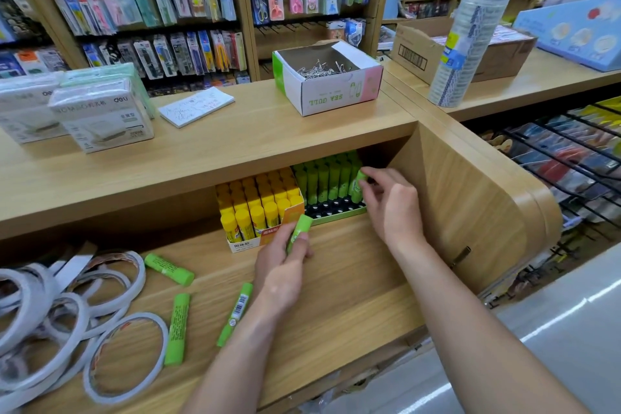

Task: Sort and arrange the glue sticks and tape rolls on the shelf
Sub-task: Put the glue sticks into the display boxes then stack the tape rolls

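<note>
At the shelf's (353, 279) back right corner, the right grip (386, 198) pinches a green glue stick (358, 183) near its cap over the green tray (336, 213), apparently seating it. The left grip (282, 265) is curled round a second stick (299, 230) just ahead of the tray. Light, rigid, smooth plastic, the sticks look best held mid-barrel; three loose sticks (176, 329) lie toward the front edge beside the tape rolls (67, 312).

The shelf (353, 279) is carrying a yellow glue-stick box (258, 212) touching a green glue-stick tray (331, 186). Tape rolls (67, 319) and three loose green glue sticks (177, 328) are lying further left.
</note>
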Motion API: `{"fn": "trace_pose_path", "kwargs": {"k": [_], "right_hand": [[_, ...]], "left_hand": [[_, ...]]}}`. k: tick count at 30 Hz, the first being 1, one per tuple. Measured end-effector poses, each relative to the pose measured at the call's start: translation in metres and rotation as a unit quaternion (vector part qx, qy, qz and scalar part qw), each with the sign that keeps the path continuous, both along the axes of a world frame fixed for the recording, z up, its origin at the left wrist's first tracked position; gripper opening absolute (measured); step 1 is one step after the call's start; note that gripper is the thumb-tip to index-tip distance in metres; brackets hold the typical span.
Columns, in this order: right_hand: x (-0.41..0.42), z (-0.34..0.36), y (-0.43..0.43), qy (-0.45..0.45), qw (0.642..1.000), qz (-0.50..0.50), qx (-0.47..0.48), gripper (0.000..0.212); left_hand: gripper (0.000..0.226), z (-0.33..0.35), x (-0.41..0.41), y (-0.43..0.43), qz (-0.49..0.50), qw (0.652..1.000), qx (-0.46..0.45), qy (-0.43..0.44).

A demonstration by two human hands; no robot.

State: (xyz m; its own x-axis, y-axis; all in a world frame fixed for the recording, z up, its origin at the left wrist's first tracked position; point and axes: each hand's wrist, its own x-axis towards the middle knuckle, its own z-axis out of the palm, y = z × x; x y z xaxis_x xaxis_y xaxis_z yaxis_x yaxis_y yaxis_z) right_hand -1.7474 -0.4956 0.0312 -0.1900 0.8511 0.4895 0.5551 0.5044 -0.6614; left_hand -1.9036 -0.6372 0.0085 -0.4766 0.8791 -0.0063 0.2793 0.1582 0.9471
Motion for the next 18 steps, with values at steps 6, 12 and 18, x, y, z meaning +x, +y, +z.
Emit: {"fn": "trace_pose_path", "kwargs": {"k": [6, 12, 18], "right_hand": [[0.005, 0.001, -0.003, -0.044, 0.998, 0.021, -0.031, 0.041], [0.015, 0.019, -0.044, -0.032, 0.995, 0.048, -0.082, 0.056], [0.005, 0.014, -0.092, 0.086, 0.965, 0.182, -0.170, 0.032]], "left_hand": [[0.023, 0.005, 0.004, 0.000, -0.004, 0.998, 0.000, -0.059], [0.032, 0.022, 0.010, -0.010, -0.059, 0.996, 0.047, -0.053], [0.032, 0.028, 0.011, -0.023, -0.080, 0.995, 0.056, -0.020]]}}
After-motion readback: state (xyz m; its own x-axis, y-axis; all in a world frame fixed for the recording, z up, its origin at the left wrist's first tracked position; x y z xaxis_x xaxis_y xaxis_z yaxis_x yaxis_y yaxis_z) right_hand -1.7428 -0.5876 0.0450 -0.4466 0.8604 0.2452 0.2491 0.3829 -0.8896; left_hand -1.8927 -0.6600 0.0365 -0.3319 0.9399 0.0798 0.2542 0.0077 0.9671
